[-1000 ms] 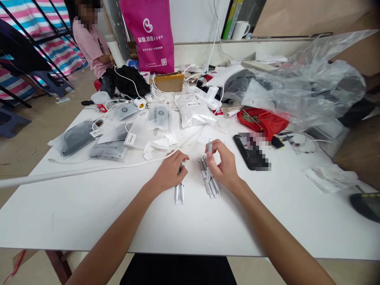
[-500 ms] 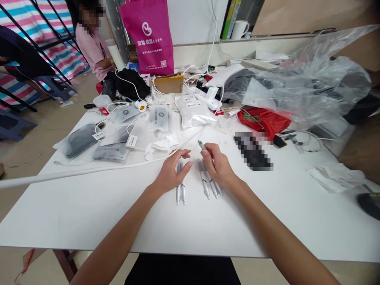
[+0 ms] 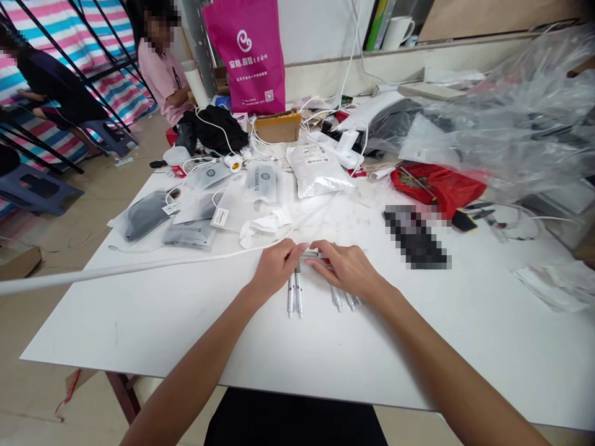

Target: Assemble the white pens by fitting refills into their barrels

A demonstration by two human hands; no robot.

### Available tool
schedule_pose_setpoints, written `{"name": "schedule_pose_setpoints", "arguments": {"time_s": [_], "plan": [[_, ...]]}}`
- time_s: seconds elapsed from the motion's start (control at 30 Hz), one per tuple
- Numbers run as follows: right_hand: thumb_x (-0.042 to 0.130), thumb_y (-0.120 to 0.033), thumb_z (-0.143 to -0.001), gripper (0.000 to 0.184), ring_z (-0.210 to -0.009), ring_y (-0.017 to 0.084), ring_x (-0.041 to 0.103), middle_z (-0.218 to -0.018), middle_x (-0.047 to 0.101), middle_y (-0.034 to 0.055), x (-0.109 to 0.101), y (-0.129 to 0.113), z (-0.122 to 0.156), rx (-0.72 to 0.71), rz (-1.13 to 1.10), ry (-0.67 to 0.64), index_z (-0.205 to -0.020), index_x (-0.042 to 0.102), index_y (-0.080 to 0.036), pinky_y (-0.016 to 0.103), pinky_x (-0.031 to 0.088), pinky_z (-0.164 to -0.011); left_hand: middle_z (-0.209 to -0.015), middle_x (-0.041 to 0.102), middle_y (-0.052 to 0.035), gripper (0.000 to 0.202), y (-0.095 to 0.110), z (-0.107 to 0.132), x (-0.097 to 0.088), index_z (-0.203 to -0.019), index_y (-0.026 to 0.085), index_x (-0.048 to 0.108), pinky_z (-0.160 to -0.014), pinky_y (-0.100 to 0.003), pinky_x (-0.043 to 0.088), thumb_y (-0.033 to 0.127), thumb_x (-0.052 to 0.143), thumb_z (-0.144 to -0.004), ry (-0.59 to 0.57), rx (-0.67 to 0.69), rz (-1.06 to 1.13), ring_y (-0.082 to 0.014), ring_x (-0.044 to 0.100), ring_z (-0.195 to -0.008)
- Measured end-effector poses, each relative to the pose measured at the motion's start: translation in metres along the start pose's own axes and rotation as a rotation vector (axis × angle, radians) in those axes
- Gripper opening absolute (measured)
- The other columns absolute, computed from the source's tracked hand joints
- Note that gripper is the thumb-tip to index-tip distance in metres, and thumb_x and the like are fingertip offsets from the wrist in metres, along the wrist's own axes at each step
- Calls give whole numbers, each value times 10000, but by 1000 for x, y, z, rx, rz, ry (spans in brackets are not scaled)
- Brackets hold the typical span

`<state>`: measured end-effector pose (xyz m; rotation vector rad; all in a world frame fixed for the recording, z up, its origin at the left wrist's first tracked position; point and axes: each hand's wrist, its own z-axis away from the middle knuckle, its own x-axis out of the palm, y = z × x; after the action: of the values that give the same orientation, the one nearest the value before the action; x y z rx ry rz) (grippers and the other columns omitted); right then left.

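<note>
A silver-grey pen [image 3: 314, 254] lies crosswise between my two hands, above the white tabletop. My left hand [image 3: 275, 267] pinches its left end between thumb and fingers. My right hand [image 3: 349, 267] has its fingers curled over the other end, with the thumb a little lower; part of the pen is hidden there. Below my left hand, two silver-white pens [image 3: 295, 298] lie side by side, their upper ends partly covered. Several more pens [image 3: 338, 301] rest under my right hand, only their lower ends showing.
A white cable [image 3: 186, 262] crosses the table just beyond my hands. Frosted pouches [image 3: 190, 233] and a white plastic package [image 3: 317, 171] lie farther back. To the right are a blurred dark object [image 3: 413, 238], a red bag [image 3: 446, 189] and clear plastic sheeting [image 3: 511, 124]. Two people sit at far left.
My right hand has turned the pen from upright to crosswise and brought it to my left hand. The left hand has closed on its end. The view has shifted slightly left.
</note>
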<state>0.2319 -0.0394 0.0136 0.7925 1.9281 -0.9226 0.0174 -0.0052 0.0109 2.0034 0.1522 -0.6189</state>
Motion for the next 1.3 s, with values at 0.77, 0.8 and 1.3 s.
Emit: {"name": "schedule_pose_setpoints", "arguments": {"time_s": [0.77,0.8,1.3], "plan": [[411,-317,-1139,244,-690,156,611,-928,715,49,-5,8,-3,-72,77,65,-1177,614,-186,305,322,-576,-906,736,-14,223,5,-4,-2,-985,243,724,-818,-335,528,414,605,-1065,-31,-22,-56,-181,649,-843],[401,-301,-1141,249,-681,153,594,-909,699,43,-4,7,-4,-89,99,65,-1150,625,-191,307,318,-574,-890,733,-10,227,4,-5,-2,-972,240,713,-802,-332,521,409,596,-1070,-24,-28,-66,-178,642,-826],[446,-232,-1108,228,-787,194,603,-985,711,81,-6,16,-5,-129,112,121,-1145,670,-225,350,422,-716,-658,574,-4,490,-4,-9,-6,-706,218,582,-810,-367,462,455,463,-1118,30,29,-241,-181,528,-707]]}}
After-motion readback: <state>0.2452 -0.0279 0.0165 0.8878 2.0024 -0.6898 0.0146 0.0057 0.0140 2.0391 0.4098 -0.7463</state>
